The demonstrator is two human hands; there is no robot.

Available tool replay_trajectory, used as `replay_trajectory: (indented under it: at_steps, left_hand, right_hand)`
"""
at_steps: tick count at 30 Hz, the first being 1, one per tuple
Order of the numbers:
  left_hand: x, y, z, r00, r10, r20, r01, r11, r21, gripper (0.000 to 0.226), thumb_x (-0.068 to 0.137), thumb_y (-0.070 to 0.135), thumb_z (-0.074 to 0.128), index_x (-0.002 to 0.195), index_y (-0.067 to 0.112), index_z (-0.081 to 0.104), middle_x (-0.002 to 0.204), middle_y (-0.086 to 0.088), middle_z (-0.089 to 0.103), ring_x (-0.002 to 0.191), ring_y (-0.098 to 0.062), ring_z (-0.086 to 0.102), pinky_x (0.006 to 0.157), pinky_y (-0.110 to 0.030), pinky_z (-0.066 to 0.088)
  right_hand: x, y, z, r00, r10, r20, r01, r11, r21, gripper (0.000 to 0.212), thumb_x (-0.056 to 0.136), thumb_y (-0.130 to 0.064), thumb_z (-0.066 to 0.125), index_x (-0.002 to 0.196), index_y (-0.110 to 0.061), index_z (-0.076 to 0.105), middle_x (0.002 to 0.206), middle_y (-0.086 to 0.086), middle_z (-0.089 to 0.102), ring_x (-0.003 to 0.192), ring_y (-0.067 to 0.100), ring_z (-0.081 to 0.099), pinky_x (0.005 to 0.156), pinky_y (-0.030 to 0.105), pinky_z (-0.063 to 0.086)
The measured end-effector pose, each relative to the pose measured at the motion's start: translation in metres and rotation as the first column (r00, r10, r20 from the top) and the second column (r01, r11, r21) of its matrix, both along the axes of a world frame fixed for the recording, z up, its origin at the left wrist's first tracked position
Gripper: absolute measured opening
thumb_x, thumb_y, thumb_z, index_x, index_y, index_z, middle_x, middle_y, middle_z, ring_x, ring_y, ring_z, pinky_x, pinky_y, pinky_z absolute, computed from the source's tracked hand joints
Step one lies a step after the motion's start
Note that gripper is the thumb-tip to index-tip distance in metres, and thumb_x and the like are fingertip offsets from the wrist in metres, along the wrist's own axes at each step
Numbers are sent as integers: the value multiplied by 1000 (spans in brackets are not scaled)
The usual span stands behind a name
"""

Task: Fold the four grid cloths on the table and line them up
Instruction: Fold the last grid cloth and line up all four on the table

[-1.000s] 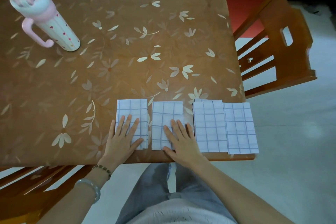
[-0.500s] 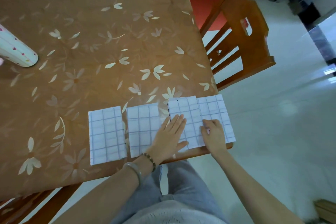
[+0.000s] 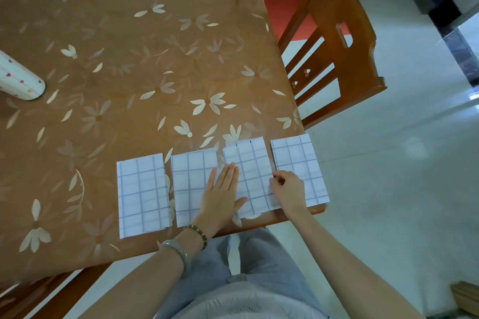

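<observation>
at the far left of the table [image 3: 155, 59], well apart from everything else, stands a white bottle [image 3: 22, 83] with small coloured hearts, mostly cut off by the picture's edge. along the near edge, four folded white cloths with a blue grid lie flat in a row, long sides toward each other.

the first cloth [image 3: 142, 194] lies alone at the left of the row, untouched. just beside it, across a narrow gap, lies the second cloth [image 3: 190, 184]. the left hand [image 3: 224, 194] rests flat over the seam between the second cloth and the third cloth [image 3: 255, 176], its fingers straight and pressed together, pointing away from the person, with the thumb spread out to the right onto the third cloth. a grey bangle [image 3: 176, 251] and a bead bracelet [image 3: 197, 232] sit on that wrist.

the third cloth sits a little farther from the person than the first two. a thin strip of table shows between it and the fourth cloth [image 3: 300, 163]. the right hand [image 3: 287, 189] lies on the fourth cloth with its fingers curled, pinching that cloth's left edge. the fourth cloth's right side reaches the table's right edge and runs slightly past it.

to the right of the table stands a wooden chair [image 3: 337, 41] on a pale tiled floor [image 3: 401, 189].
</observation>
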State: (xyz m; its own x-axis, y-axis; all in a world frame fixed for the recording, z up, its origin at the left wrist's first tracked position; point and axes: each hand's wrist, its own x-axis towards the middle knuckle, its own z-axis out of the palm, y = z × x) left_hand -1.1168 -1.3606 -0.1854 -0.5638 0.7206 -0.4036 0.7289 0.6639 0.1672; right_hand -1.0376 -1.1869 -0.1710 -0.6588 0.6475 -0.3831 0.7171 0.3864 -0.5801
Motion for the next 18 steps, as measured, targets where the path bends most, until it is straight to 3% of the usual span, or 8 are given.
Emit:
replay_trajectory:
  at_steps: [2,6,9,13,15,18]
  left_hand:
    - [-3,-5,-1,1000,-1,-12,1,1000,14,78,90,58,24,142,3,41,148,-13,43,138,-26,40,113,-49,28]
    - [-8,-11,-5,999,-20,-39,20,1000,4,78,90,58,24,142,3,41,147,-13,44,137,-27,41,113,-48,26]
    - [-9,-12,-5,998,-34,-61,36,999,37,78,90,59,25,143,3,40,148,-14,43,138,-27,39,113,-49,25]
    - [-2,4,1,994,-72,-86,84,986,142,80,95,62,14,144,4,37,150,-14,39,140,-28,35,114,-50,27]
    - [4,22,7,985,-139,-105,154,975,158,81,95,62,10,146,5,34,153,-12,34,142,-27,31,115,-49,21]
    - [13,52,8,960,-249,-127,264,957,119,78,95,61,19,151,7,21,159,-10,20,147,-24,18,118,-47,5]
  right_hand:
    - [-3,-2,-5,1000,-7,20,8,1000,-16,20,87,-15,58,102,-12,71,96,1,69,90,15,60,76,16,36]
    - [-8,-6,-7,999,-3,35,4,1000,-8,17,85,-15,56,91,-12,72,87,2,70,78,12,57,74,20,42]
    - [-7,-5,0,1000,-7,-17,7,1000,3,16,85,-15,59,95,-14,71,88,1,68,80,11,56,75,19,43]
    - [1,24,15,975,-170,-140,178,983,48,19,85,-15,63,103,-13,68,96,6,60,83,16,55,75,18,37]
    - [10,48,19,956,-248,-155,263,961,88,22,86,-14,61,106,-9,68,102,12,60,90,23,58,81,23,38]
    - [22,76,19,940,-323,-112,335,935,114,26,85,-14,61,109,-5,68,106,13,61,96,27,58,84,27,40]
